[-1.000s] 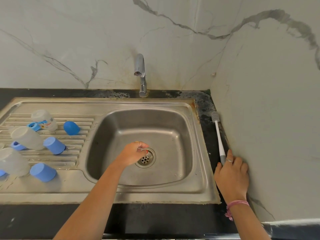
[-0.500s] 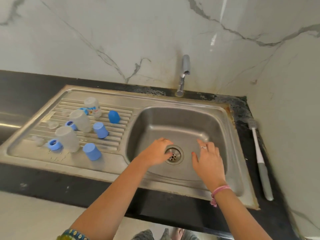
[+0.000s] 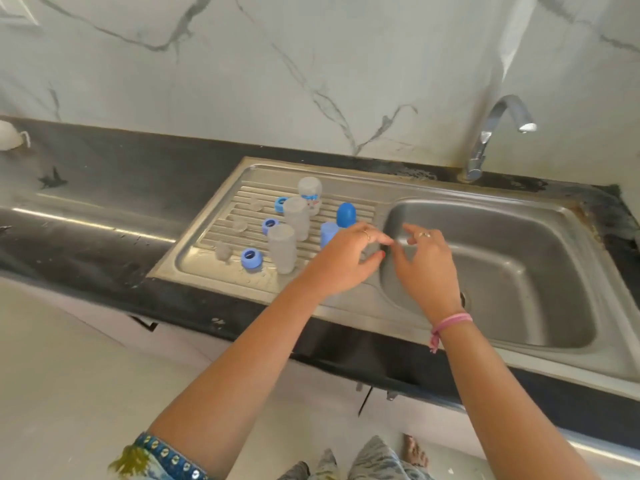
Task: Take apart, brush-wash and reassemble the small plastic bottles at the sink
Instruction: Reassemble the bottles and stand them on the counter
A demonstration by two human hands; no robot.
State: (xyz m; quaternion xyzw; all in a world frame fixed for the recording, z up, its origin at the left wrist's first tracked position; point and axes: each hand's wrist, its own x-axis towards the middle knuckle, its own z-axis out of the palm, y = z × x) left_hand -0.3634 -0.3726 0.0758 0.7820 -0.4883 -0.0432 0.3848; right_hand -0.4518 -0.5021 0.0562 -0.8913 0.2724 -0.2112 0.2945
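Note:
Three clear bottle bodies (image 3: 296,218) stand upside down on the ribbed drainboard (image 3: 211,223). Beside them are blue screw rings (image 3: 252,259), small clear teats (image 3: 223,251) and two blue caps (image 3: 346,214). My left hand (image 3: 343,265) hovers over the drainboard's right end, just in front of the caps, fingers loosely curved with nothing visible in them. My right hand (image 3: 427,261) hangs over the left rim of the sink basin (image 3: 519,216), fingers relaxed and empty. The fingertips of the two hands almost meet. Whatever lies under my left hand is hidden.
The tap (image 3: 485,147) stands behind the basin at the right. A black counter (image 3: 104,188) runs left of the sink, with a white object (image 3: 8,135) at its far left end. Marble wall rises behind. The brush is out of view.
Both hands have left the drain and moved left to the edge between basin and drainboard. The view has swung left, so the brush by the right wall is no longer seen.

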